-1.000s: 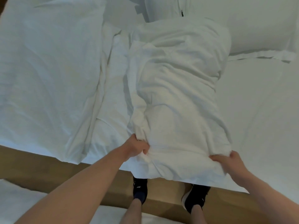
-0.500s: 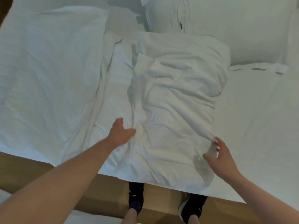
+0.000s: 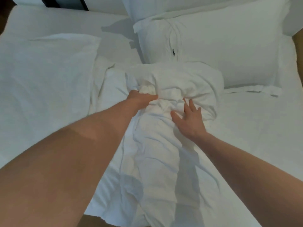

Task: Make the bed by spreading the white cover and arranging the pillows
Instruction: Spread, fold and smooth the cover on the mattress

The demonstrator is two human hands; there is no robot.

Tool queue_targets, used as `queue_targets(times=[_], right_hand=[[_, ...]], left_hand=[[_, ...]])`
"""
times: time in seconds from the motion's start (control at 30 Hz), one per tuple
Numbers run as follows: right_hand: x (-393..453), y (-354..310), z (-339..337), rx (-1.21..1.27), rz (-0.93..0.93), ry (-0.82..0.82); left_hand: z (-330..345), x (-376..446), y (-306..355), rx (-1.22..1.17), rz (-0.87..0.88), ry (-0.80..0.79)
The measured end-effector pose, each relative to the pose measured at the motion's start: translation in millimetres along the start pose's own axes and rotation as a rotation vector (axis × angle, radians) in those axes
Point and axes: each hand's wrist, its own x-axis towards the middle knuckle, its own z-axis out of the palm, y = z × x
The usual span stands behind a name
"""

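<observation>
A crumpled white pillow in a loose case (image 3: 164,145) lies lengthwise in the middle of the bed, its far end bunched up. My left hand (image 3: 141,99) is shut on a fold of the case near that bunched end. My right hand (image 3: 188,118) rests flat on the pillow beside it, fingers spread. A second white pillow (image 3: 221,51) with a flanged edge and a small zipper lies at the back right. The white cover (image 3: 45,82) lies wrinkled on the left half of the bed.
The white fitted sheet (image 3: 254,136) shows bare on the right. The wooden bed frame (image 3: 297,40) appears at the far right edge and along the bottom. A dark vertical strip (image 3: 82,3) stands beyond the bed at the top left.
Both hands left the pillow's near edge and reached forward to its far, bunched end. The left hand closed on the fabric; the right hand lies open on it. The view tilted forward.
</observation>
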Motion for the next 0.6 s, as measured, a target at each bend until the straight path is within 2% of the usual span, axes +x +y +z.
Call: queue_targets(times=[0.07, 0.17, 0.23, 0.3, 0.33, 0.37, 0.4, 0.43, 0.47, 0.5, 0.6], right_hand=[[4.6, 2.9, -4.5, -0.027, -0.065, -0.019], [4.0, 16.7, -30.1, 0.003, -0.216, 0.226], [7.2, 27.9, -42.5, -0.010, -0.255, 0.380], [19.1, 31.2, -48.4, -0.006, -0.186, 0.401], [27.0, 28.1, -48.1, 0.018, -0.122, 0.369], [36.0, 23.2, -45.6, 0.026, -0.063, 0.323], [44.9, 17.8, -41.0, 0.009, -0.022, 0.279], [52.6, 12.7, -34.5, -0.023, 0.003, 0.249], [59.2, 8.9, -25.8, -0.050, 0.023, 0.235], [64.4, 6.0, -16.5, -0.072, 0.034, 0.234], [74.6, 4.3, 8.2, -0.158, 0.060, 0.231]], left_hand=[[-5.5, 11.3, 0.8, 0.018, 0.119, 0.106], [-47.7, 30.2, 1.7, -0.059, 0.170, 0.237], [-75.9, 47.3, -4.0, 0.152, 0.045, 0.202], [-83.6, 55.7, -6.1, 0.507, -0.076, 0.197], [-79.9, 57.0, -2.8, 0.573, -0.050, 0.256], [-73.5, 55.2, 4.3, 0.586, 0.085, 0.342], [-64.0, 50.7, 13.3, 0.592, 0.308, 0.428], [-52.2, 44.6, 22.2, 0.606, 0.523, 0.453], [-39.5, 40.7, 28.0, 0.637, 0.675, 0.412], [-24.3, 37.9, 28.3, 0.687, 0.764, 0.334], [18.2, 36.7, -1.2, 0.986, 0.844, 0.107]])
